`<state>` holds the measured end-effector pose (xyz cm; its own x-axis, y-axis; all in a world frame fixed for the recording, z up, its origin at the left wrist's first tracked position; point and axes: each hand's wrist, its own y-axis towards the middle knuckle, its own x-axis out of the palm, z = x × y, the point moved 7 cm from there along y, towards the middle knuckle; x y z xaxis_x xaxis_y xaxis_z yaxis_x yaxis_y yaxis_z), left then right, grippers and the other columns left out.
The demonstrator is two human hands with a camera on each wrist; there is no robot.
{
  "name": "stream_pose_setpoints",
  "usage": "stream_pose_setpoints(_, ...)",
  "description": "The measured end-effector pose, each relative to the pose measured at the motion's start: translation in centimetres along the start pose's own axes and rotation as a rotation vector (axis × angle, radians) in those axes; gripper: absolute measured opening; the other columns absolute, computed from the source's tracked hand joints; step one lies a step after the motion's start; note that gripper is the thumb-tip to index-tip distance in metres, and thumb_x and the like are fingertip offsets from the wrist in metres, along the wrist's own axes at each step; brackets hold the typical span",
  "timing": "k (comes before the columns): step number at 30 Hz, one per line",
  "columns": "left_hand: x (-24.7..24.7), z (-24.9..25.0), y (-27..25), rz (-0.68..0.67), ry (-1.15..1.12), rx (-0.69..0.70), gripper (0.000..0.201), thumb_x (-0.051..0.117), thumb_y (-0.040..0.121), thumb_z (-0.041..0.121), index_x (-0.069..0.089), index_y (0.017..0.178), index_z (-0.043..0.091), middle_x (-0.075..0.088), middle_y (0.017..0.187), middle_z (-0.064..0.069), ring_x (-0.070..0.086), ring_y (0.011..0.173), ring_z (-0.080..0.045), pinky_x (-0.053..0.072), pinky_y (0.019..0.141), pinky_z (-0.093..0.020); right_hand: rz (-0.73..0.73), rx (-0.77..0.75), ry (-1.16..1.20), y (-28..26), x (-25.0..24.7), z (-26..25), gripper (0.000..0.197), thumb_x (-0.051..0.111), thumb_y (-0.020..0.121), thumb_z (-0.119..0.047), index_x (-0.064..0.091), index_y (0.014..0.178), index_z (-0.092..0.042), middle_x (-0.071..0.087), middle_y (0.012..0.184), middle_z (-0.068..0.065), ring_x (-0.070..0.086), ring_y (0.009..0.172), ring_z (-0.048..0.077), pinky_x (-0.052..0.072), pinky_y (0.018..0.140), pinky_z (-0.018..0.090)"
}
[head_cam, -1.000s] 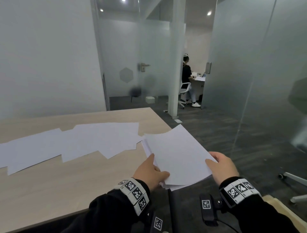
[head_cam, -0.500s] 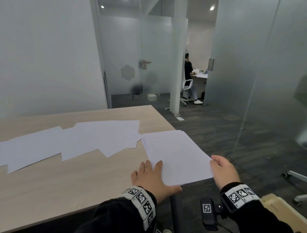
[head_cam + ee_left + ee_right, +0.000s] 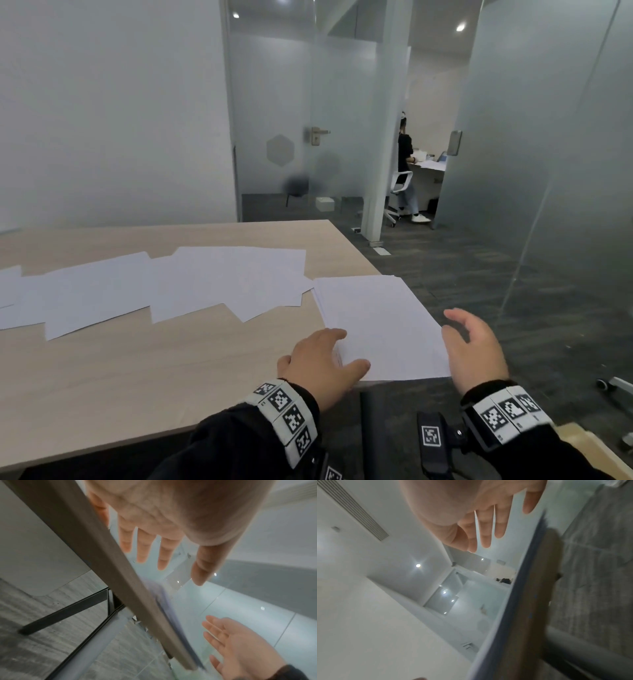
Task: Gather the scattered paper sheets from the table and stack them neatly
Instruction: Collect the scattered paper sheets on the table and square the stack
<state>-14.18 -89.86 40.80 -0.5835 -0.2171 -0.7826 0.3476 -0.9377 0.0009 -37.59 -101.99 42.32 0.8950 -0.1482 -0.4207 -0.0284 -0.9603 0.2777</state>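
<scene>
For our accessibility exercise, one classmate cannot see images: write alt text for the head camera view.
A person's left hand rests on the near left corner of a paper stack at the corner of a wooden table, while the right hand hovers open beside it. More loose sheets lie spread across the table to the left.

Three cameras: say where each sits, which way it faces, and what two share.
Head: on the head, looking down at the table, paper stack, both hands, black sleeves.
Left wrist: low at the table's near edge, facing up along the left hand; right hand beyond.
Right wrist: low beside the stack's edge, facing up along the right hand.
All share the stack.
</scene>
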Motion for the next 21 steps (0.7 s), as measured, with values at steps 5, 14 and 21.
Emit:
stream_pose_setpoints(5,-6.3,-3.4,-0.2,0.101,-0.479,0.034,0.024,0.067,0.089,0.043,0.064,0.112,0.039,0.062,0.122,0.02,0.056,0.118,-0.003,0.041,0.101,-0.027,-0.112,-0.092,0.246,-1.4,4.7,-6.9,0.02,0.057,0.093,-0.016,0.067,0.099,-0.033,0.069,0.109,-0.009,0.062,0.106,0.014,0.05,0.094,0.038)
stream_pose_setpoints(14,-17.2,-15.6,-1.3,0.458,-0.942,-0.251,0.019,0.062,0.091,0.023,0.064,0.11,0.029,0.071,0.112,0.004,0.071,0.098,-0.014,0.048,0.077,-0.035,-0.421,0.086,0.471,-4.5,20.2,-14.9,0.016,0.056,0.095,-0.016,0.069,0.103,-0.023,0.073,0.098,-0.002,0.064,0.084,0.015,0.042,0.071,0.028)
stream_pose_setpoints(21,-20.7,-25.4,-1.6,0.749,-1.136,-0.392,0.019,0.054,0.093,0.015,0.059,0.109,0.024,0.074,0.107,-0.002,0.071,0.092,-0.02,0.044,0.071,-0.034,-0.491,0.081,0.392,-5.2,29.3,-16.1,0.016,0.055,0.095,-0.016,0.067,0.102,-0.023,0.071,0.096,-0.004,0.066,0.09,0.018,0.045,0.07,0.026)
